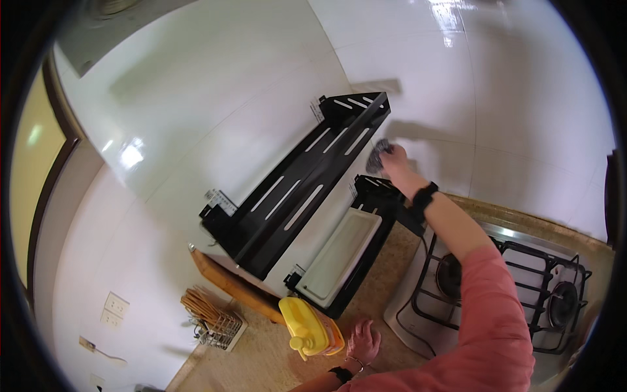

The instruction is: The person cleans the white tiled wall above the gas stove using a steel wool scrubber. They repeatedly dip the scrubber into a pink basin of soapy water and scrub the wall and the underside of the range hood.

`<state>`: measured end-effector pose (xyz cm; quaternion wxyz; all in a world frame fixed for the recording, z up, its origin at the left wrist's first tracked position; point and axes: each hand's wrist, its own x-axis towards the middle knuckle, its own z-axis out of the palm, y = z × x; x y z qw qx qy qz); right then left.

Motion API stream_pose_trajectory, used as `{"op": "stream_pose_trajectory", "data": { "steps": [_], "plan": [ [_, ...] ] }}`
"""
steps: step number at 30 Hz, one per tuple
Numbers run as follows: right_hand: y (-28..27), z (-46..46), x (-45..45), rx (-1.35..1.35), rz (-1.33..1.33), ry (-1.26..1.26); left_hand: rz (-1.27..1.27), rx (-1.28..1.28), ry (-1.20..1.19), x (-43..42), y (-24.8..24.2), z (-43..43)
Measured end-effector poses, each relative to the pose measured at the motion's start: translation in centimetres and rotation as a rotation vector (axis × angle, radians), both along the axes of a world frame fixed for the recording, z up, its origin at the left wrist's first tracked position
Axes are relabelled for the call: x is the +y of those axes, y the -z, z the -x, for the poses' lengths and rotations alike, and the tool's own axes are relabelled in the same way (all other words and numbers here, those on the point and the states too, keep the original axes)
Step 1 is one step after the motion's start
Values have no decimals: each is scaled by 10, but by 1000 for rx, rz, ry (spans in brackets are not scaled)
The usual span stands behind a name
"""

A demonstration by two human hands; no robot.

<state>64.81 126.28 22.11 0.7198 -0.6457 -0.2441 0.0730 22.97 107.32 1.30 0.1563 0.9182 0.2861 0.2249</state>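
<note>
My right hand (396, 162) grips a crumpled dark grey cloth or scouring pad (377, 156), somewhat blurred, at the white wall near the corner. It is in the gap between the upper black slotted metal shelf (294, 191) and the lower black shelf (338, 305). On the lower shelf lies a shallow off-white tray (338, 257). My left hand (364, 341) rests on the speckled brown countertop (259, 360), holding nothing. Just left of it stands a yellow plastic jug (306, 326) with a yellow cap and a label bearing writing.
A gas stove (504, 284) with black pan supports stands under my right arm. A cord (402, 321) runs along its left side. Left of the jug are a wooden board (230, 284) leaning at the wall and a wire holder (223, 330) of chopsticks. Wall sockets (115, 309) are farther left.
</note>
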Motion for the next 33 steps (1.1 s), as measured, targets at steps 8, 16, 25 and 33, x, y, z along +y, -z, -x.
{"op": "stream_pose_trajectory", "data": {
  "steps": [8,16,25,33],
  "plan": [
    [-44,11,87,-25,-602,-670,105,-8,-6,1,7,3],
    [-65,-61,96,-317,-138,-490,-212,-3,44,17,47,8],
    [-28,-65,101,-461,165,-460,-239,39,8,7,27,9],
    [-56,-91,105,-559,247,-365,-84,56,-8,4,18,0]
  ]
}}
